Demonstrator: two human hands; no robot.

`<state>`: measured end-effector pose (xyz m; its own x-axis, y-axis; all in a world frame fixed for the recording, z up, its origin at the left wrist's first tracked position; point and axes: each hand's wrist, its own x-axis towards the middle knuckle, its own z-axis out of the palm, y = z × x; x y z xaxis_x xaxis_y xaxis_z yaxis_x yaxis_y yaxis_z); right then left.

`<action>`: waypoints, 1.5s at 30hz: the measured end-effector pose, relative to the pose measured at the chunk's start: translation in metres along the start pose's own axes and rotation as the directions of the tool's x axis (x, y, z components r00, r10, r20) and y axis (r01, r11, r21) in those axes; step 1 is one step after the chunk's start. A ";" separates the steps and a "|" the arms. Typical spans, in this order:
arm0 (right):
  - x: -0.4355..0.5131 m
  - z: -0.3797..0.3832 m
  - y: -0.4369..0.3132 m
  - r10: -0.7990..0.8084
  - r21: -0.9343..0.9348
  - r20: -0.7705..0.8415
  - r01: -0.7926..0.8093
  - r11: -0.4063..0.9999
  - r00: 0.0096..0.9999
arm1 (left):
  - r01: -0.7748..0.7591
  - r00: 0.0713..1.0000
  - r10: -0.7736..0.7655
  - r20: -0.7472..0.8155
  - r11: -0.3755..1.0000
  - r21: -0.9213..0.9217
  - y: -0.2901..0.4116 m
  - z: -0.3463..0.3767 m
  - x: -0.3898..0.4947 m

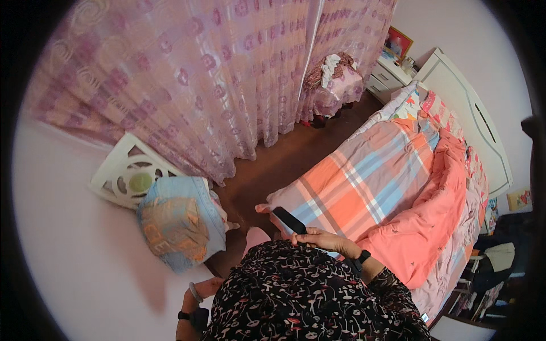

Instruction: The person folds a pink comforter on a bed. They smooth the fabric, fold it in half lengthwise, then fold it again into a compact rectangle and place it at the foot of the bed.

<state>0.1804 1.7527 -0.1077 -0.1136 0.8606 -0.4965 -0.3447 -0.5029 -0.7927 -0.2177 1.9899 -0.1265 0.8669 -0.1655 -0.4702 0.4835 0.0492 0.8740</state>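
Observation:
My right hand [320, 238] grips a long, flat black object [290, 219] with a narrow grip end, held just above the near corner of the bed; it looks like a brush, but its underside is hidden. Beneath and beyond it spreads a plaid bed sheet [354, 174] in orange, blue and grey. A coral quilt [422, 230] lies bunched along the bed, to the right of that hand. My left hand [209, 287] hangs at my side against my black patterned dress, its fingers hidden behind the fabric. Both wrists wear dark bands.
A white chair [135, 172] piled with blue and brown cloth [181, 217] stands left by the wall. Purple curtains [204, 76] reach the brown floor [277, 164]. At the far end are a white nightstand [387, 76] and the headboard [467, 106]. More clothes hang on a chair [490, 266] at right.

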 end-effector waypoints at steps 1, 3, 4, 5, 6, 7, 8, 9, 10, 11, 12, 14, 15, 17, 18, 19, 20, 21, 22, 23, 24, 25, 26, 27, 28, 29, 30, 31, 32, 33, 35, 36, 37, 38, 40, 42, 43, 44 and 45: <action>0.006 -0.008 -0.005 0.004 0.021 -0.033 -0.004 1.000 0.999 | -0.101 0.995 0.101 0.010 0.994 -0.029 0.001 -0.022 0.012; 0.021 -0.020 -0.013 -0.055 0.090 -0.090 0.063 0.994 0.994 | 0.000 0.999 0.009 0.052 0.985 -0.170 0.004 -0.069 0.041; 0.031 -0.025 -0.017 -0.117 0.129 -0.120 0.132 0.983 0.986 | 0.063 0.995 -0.037 0.087 0.947 -0.314 0.009 -0.091 0.059; 0.041 -0.030 -0.022 -0.174 0.159 -0.158 0.199 0.967 0.972 | 0.118 0.989 -0.064 0.132 0.886 -0.448 0.015 -0.114 0.078; 0.049 -0.036 -0.029 -0.122 0.211 -0.214 0.167 0.963 0.969 | -0.187 0.965 0.224 0.136 0.952 -0.243 0.024 -0.139 0.096; 0.059 -0.043 -0.038 -0.122 0.221 -0.248 0.179 0.959 0.961 | -0.354 0.921 0.367 0.128 0.929 -0.110 0.036 -0.163 0.115; 0.071 -0.049 -0.048 -0.120 0.236 -0.279 0.189 0.953 0.953 | -0.369 0.919 0.374 0.127 0.928 -0.056 0.051 -0.187 0.127; 0.084 -0.052 -0.059 -0.114 0.257 -0.307 0.198 0.946 0.945 | -0.293 0.948 0.308 0.077 0.943 -0.157 0.067 -0.211 0.138; 0.097 -0.055 -0.071 -0.086 0.311 -0.332 0.195 0.930 0.939 | -0.200 0.978 0.207 0.018 0.962 -0.188 0.084 -0.234 0.149; 0.114 -0.061 -0.085 -0.080 0.265 -0.356 0.182 0.947 0.931 | -0.166 0.985 0.169 -0.025 0.911 -0.377 0.104 -0.257 0.160; 0.127 -0.064 -0.097 -0.091 0.263 -0.373 0.200 0.944 0.923 | -0.087 0.996 0.093 -0.017 0.832 -0.548 0.123 -0.274 0.174; 0.151 -0.076 -0.118 -0.096 0.258 -0.361 0.198 0.946 0.928 | -0.048 0.998 0.001 -0.069 0.714 -0.698 0.160 -0.305 0.209; 0.164 -0.084 -0.128 -0.091 0.245 -0.348 0.185 0.952 0.933 | -0.095 0.993 0.023 -0.112 0.712 -0.696 0.178 -0.317 0.229; 0.185 -0.092 -0.144 -0.087 0.234 -0.340 0.174 0.956 0.937 | -0.039 0.992 -0.042 -0.119 0.794 -0.607 0.211 -0.331 0.263; 0.194 -0.095 -0.151 -0.087 0.233 -0.346 0.175 0.957 0.934 | -0.019 0.992 -0.053 -0.111 0.828 -0.560 0.224 -0.339 0.279; 0.200 -0.099 -0.157 -0.092 0.228 -0.348 0.180 0.957 0.933 | 0.000 0.995 -0.056 -0.084 0.834 -0.552 0.237 -0.348 0.298; 0.204 -0.102 -0.163 -0.122 0.209 -0.382 0.214 0.954 0.916 | 0.020 0.997 -0.059 -0.055 0.838 -0.545 0.246 -0.356 0.317; 0.205 -0.105 -0.168 -0.125 0.214 -0.414 0.230 0.949 0.902 | 0.041 0.998 -0.064 -0.023 0.842 -0.537 0.253 -0.362 0.333; 0.203 -0.108 -0.173 -0.125 0.227 -0.436 0.243 0.943 0.891 | 0.134 0.980 -0.192 -0.041 0.808 -0.574 0.259 -0.368 0.347; 0.201 -0.111 -0.176 -0.117 0.241 -0.462 0.251 0.937 0.879 | 0.115 0.989 -0.146 -0.010 0.819 -0.562 0.262 -0.373 0.359; 0.199 -0.113 -0.179 -0.097 0.247 -0.509 0.253 0.936 0.855 | 0.121 0.991 -0.132 0.019 0.824 -0.554 0.266 -0.377 0.372; 0.198 -0.115 -0.182 -0.074 0.256 -0.537 0.246 0.935 0.841 | 0.121 0.992 -0.114 0.048 0.827 -0.549 0.269 -0.380 0.385; 0.196 -0.118 -0.184 -0.024 0.283 -0.563 0.220 0.934 0.826 | 0.138 0.990 -0.106 0.089 0.819 -0.557 0.271 -0.379 0.400; 0.192 -0.122 -0.185 -0.006 0.311 -0.576 0.226 0.923 0.817 | 0.143 0.990 -0.117 0.082 0.805 -0.575 0.274 -0.382 0.410; 0.194 -0.125 -0.186 -0.088 0.281 -0.611 0.320 0.905 0.787 | 0.148 0.989 -0.129 0.074 0.792 -0.592 0.276 -0.385 0.420; 0.193 -0.129 -0.186 -0.036 0.282 -0.643 0.281 0.917 0.765 | 0.133 0.991 -0.093 0.097 0.769 -0.626 0.278 -0.387 0.428; 0.189 -0.134 -0.186 -0.019 0.278 -0.665 0.272 0.921 0.747 | 0.108 0.993 -0.109 0.046 0.683 -0.722 0.279 -0.394 0.427; 0.185 -0.142 -0.186 -0.010 0.265 -0.688 0.264 0.927 0.726 | 0.065 0.995 -0.100 0.001 0.633 -0.771 0.281 -0.402 0.426; 0.178 -0.147 -0.186 0.133 0.384 -0.689 0.204 0.900 0.712 | -0.027 1.000 0.027 -0.014 0.545 -0.838 0.282 -0.411 0.427; 0.173 -0.158 -0.186 0.090 0.332 -0.713 0.222 0.917 0.695 | 0.000 0.999 -0.033 -0.023 0.572 -0.820 0.283 -0.417 0.428; 0.171 -0.187 -0.189 -0.013 0.209 -0.757 0.260 0.943 0.653 | 0.007 0.997 -0.067 -0.040 0.592 -0.806 0.289 -0.422 0.442; 0.166 -0.206 -0.191 -0.107 0.175 -0.724 0.332 0.927 0.682 | 0.048 0.996 -0.091 -0.003 0.555 -0.830 0.297 -0.424 0.464; 0.161 -0.228 -0.195 -0.148 0.123 -0.689 0.315 0.941 0.710 | 0.090 0.993 -0.116 0.034 0.518 -0.851 0.309 -0.422 0.488; 0.159 -0.252 -0.198 -0.176 0.079 -0.692 0.316 0.945 0.700 | 0.132 0.985 -0.159 0.063 0.470 -0.873 0.324 -0.416 0.511; 0.153 -0.295 -0.210 -0.239 0.048 -0.680 0.368 0.928 0.693 | 0.140 0.990 -0.104 0.098 0.558 -0.818 0.362 -0.393 0.561; 0.139 -0.340 -0.230 -0.194 0.118 -0.678 0.366 0.923 0.709 | 0.155 0.986 -0.072 0.151 0.731 -0.665 0.413 -0.364 0.614; 0.130 -0.358 -0.240 -0.293 0.084 -0.664 0.458 0.885 0.688 | 0.136 0.983 -0.050 0.179 0.852 -0.506 0.435 -0.346 0.634; 0.119 -0.376 -0.250 -0.309 0.083 -0.662 0.477 0.875 0.682 | 0.146 0.966 -0.070 0.251 0.943 -0.298 0.456 -0.328 0.654; 0.111 -0.394 -0.260 -0.363 0.064 -0.647 0.523 0.850 0.671 | 0.098 0.941 -0.057 0.334 0.990 -0.106 0.474 -0.308 0.674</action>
<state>0.6242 1.9464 -0.0962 0.6517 0.7073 -0.2737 -0.4123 0.0275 -0.9106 0.6329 2.2047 -0.0667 0.7472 -0.4879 -0.4513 0.5760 0.1366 0.8060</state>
